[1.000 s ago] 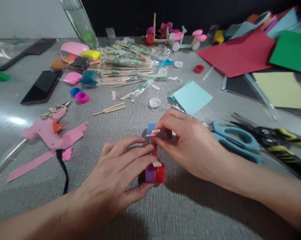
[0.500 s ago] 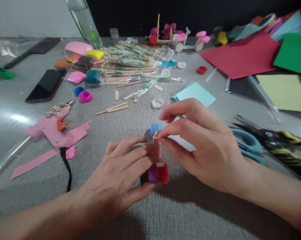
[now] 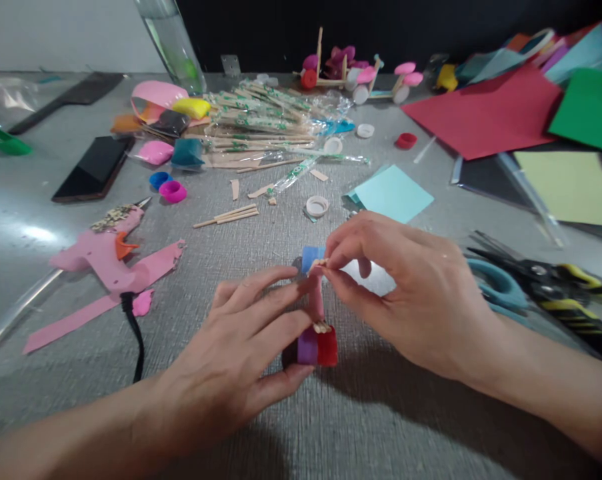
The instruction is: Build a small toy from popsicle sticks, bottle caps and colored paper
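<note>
A small model lies in front of me, with a pink strip [image 3: 316,299] along its middle and pale stick ends [image 3: 322,327] at the near end. Purple [image 3: 307,348] and red [image 3: 327,347] bottle caps sit at that end, and a blue cap [image 3: 311,259] at the far end. My left hand [image 3: 251,340] steadies the model, fingers against the strip and thumb by the purple cap. Between the thumb and forefinger of my right hand [image 3: 411,293], the strip's far end is pinched near the blue cap.
A pink glue gun [image 3: 101,257] rests at left beside a phone [image 3: 93,170]. Wrapped sticks [image 3: 261,113] lie at the back, near a white cap [image 3: 317,207]. Light blue paper [image 3: 395,193], blue-handled scissors [image 3: 501,283] and yellow-black pliers [image 3: 571,313] are to the right.
My right hand's fingers have curled in and now pinch the strip's end, shifted slightly right. My left hand stays about where it was on the model.
</note>
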`<state>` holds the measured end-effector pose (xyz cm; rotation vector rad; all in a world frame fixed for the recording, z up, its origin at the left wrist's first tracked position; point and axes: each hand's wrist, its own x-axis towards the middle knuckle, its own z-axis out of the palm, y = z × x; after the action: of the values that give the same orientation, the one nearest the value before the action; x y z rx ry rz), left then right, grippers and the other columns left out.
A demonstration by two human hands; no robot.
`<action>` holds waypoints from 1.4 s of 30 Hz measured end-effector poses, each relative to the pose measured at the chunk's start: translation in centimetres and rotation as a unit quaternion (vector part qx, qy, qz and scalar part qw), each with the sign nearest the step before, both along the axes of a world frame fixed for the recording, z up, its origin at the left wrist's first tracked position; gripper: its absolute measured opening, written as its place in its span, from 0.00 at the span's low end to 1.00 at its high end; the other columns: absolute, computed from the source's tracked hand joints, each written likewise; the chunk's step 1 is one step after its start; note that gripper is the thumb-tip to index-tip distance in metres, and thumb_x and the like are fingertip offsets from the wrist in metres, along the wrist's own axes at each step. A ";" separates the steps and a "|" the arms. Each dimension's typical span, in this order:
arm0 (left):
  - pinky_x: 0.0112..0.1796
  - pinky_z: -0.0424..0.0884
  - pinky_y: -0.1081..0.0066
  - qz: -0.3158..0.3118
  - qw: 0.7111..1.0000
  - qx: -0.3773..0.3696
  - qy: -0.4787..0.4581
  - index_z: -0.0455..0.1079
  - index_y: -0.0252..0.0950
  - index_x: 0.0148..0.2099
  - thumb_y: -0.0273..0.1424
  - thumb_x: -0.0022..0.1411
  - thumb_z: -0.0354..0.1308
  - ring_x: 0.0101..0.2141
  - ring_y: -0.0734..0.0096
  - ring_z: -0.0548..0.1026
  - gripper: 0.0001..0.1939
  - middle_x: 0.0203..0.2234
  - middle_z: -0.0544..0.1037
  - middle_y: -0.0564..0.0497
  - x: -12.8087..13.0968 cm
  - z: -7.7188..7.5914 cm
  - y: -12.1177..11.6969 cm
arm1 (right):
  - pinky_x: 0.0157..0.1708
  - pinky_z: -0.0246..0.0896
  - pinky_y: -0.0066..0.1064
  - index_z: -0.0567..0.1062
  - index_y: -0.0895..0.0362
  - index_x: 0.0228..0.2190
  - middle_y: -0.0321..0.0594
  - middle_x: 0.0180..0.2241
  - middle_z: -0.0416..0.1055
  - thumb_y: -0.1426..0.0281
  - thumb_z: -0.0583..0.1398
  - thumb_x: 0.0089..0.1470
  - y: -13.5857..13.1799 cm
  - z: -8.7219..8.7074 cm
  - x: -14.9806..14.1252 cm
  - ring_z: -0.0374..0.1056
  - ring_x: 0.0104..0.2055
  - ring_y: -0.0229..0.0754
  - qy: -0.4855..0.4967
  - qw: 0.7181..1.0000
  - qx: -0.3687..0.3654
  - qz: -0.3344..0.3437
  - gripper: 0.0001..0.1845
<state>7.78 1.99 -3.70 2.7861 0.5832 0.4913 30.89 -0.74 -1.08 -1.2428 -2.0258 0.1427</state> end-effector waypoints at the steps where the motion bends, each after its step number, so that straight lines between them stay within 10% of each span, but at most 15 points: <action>1: 0.55 0.58 0.57 -0.002 1.000 0.001 0.002 0.69 0.39 0.55 0.33 0.70 0.60 0.65 0.53 0.63 0.14 0.57 0.77 0.46 0.0 0.0 0.0 | 0.34 0.63 0.32 0.72 0.59 0.32 0.40 0.34 0.75 0.80 0.60 0.61 0.0 0.0 0.0 0.69 0.35 0.39 0.000 1.000 -0.003 0.001 0.07; 13: 0.55 0.56 0.58 0.006 1.000 -0.004 0.022 0.68 0.41 0.57 0.33 0.70 0.60 0.66 0.54 0.60 0.15 0.58 0.76 0.48 0.1 0.1 -0.2 | 0.35 0.66 0.34 0.72 0.62 0.45 0.41 0.39 0.76 0.76 0.64 0.58 -0.1 -0.1 -0.1 0.72 0.39 0.41 0.030 0.996 -0.077 -0.025 0.13; 23: 0.53 0.56 0.58 0.001 1.000 -0.007 0.024 0.67 0.42 0.57 0.33 0.69 0.60 0.65 0.54 0.60 0.16 0.56 0.77 0.49 0.1 0.1 0.0 | 0.33 0.61 0.33 0.73 0.60 0.33 0.40 0.34 0.73 0.76 0.61 0.64 0.3 -0.9 -0.1 0.67 0.34 0.39 0.021 0.997 -0.071 -0.004 0.05; 42: 0.51 0.63 0.55 0.008 1.000 -0.006 0.021 0.70 0.41 0.56 0.34 0.68 0.61 0.63 0.47 0.65 0.15 0.57 0.78 0.46 0.2 0.4 0.0 | 0.38 0.63 0.35 0.73 0.58 0.42 0.43 0.38 0.75 0.72 0.60 0.65 0.3 -0.9 0.4 0.70 0.39 0.44 0.030 0.995 -0.086 0.047 0.04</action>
<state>7.97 1.99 -3.30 2.7883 0.6165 0.4321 31.29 -0.44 -1.94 -1.2326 -2.0552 0.4026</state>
